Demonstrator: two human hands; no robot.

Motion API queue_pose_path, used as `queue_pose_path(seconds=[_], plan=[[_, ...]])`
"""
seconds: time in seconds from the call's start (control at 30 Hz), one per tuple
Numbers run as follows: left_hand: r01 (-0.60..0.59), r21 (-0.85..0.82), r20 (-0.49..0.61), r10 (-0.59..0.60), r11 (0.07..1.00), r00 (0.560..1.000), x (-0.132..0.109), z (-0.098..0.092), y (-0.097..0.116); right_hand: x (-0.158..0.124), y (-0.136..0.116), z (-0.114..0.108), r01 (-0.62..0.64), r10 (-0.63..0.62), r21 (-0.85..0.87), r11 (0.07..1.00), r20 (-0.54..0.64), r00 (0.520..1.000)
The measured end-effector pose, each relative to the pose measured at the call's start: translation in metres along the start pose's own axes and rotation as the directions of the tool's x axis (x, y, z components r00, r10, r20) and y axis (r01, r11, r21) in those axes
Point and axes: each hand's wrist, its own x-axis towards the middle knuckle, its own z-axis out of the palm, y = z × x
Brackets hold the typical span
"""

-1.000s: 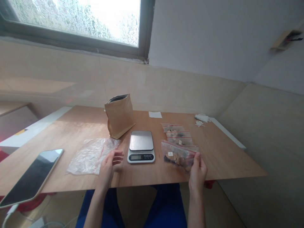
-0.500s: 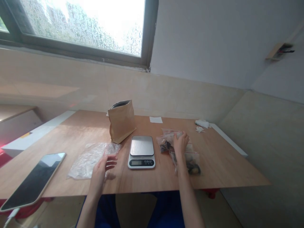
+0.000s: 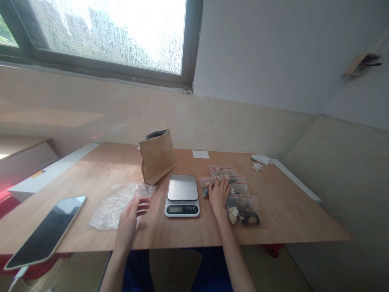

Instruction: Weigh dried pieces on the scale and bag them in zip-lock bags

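Note:
My left hand (image 3: 133,211) hovers over the edge of a crumpled clear plastic bag (image 3: 106,211), its fingers apart and nothing in it. My right hand (image 3: 219,194) lies with spread fingers on a group of small zip bags with red seals. One zip bag (image 3: 244,213) at the near side holds dark and pale dried pieces. Part of the zip bag under my right hand is hidden by the fingers. Between my hands sits a kitchen scale (image 3: 182,188) with a bare steel plate.
Behind the scale stands an open brown paper pouch (image 3: 158,156). A phone (image 3: 48,231) with a white cable lies at the left edge. White paper (image 3: 200,154) lies near the wall, and crumpled tissue (image 3: 258,166) at the back right.
My right hand has moved left and down onto the zip bags, its fingers now spread. The zip bags lie flatter and more spread out. My left hand has barely moved.

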Motion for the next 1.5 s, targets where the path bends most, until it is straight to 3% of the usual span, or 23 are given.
queue_pose_path(seconds=[0.13,0.27,0.4,0.47,0.5,0.6,0.7,0.83,0.93,1.03,1.13,1.23,1.33,1.43,1.5], plan=[[-0.14,0.108,-0.188,0.159,0.984,0.969,0.006,-0.004,0.008,0.007,0.011,-0.001,0.017,-0.017,0.027,0.999,0.023,1.0],[-0.322,0.24,-0.324,0.388,0.916,0.863,0.022,-0.004,0.041,0.007,0.015,-0.011,-0.007,0.001,0.124,0.992,0.044,0.999],[-0.503,0.454,-0.313,0.661,0.735,0.682,0.058,0.004,0.095,-0.025,-0.003,-0.034,0.059,-0.024,0.317,0.947,-0.113,0.993],[-0.537,0.549,-0.213,0.728,0.641,0.652,0.083,0.013,0.118,-0.054,-0.017,-0.048,0.112,-0.056,0.444,0.889,-0.138,0.989],[-0.516,0.594,-0.168,0.723,0.617,0.67,0.096,0.018,0.126,-0.07,-0.025,-0.055,0.124,-0.076,0.492,0.862,-0.117,0.99],[-0.462,0.669,0.054,0.582,0.583,0.812,0.125,0.035,0.135,-0.111,-0.043,-0.07,0.137,-0.168,0.607,0.783,-0.005,0.986],[-0.412,0.688,0.065,0.516,0.597,0.854,0.136,0.048,0.127,-0.133,-0.052,-0.078,0.142,-0.256,0.666,0.732,0.077,0.964],[-0.307,0.745,0.013,0.447,0.592,0.894,0.123,0.049,0.12,-0.131,-0.056,-0.088,0.176,-0.321,0.716,0.676,0.071,0.944],[-0.336,0.774,0.155,0.354,0.537,0.922,0.097,0.044,0.122,-0.116,-0.063,-0.098,0.221,-0.355,0.749,0.624,0.02,0.934],[-0.487,0.723,0.344,0.355,0.49,0.869,0.066,0.038,0.117,-0.097,-0.074,-0.106,0.304,-0.428,0.739,0.601,-0.024,0.903],[-0.556,0.678,0.438,0.344,0.48,0.831,0.04,0.034,0.1,-0.081,-0.085,-0.105,0.447,-0.56,0.662,0.601,-0.049,0.827],[-0.571,0.639,0.43,0.375,0.515,0.821,0.025,0.028,0.08,-0.072,-0.093,-0.099,0.543,-0.636,0.569,0.617,-0.046,0.77],[-0.6,0.608,0.423,0.427,0.52,0.799,0.017,0.021,0.06,-0.071,-0.098,-0.096,0.55,-0.645,0.524,0.65,-0.003,0.764],[-0.636,0.573,0.402,0.499,0.517,0.768,0.009,0.017,0.041,-0.066,-0.102,-0.096,0.492,-0.624,0.507,0.708,0.122,0.772],[-0.654,0.572,0.385,0.543,0.495,0.747,0.001,0.016,0.029,-0.058,-0.107,-0.093,0.47,-0.63,0.491,0.733,0.231,0.742]])
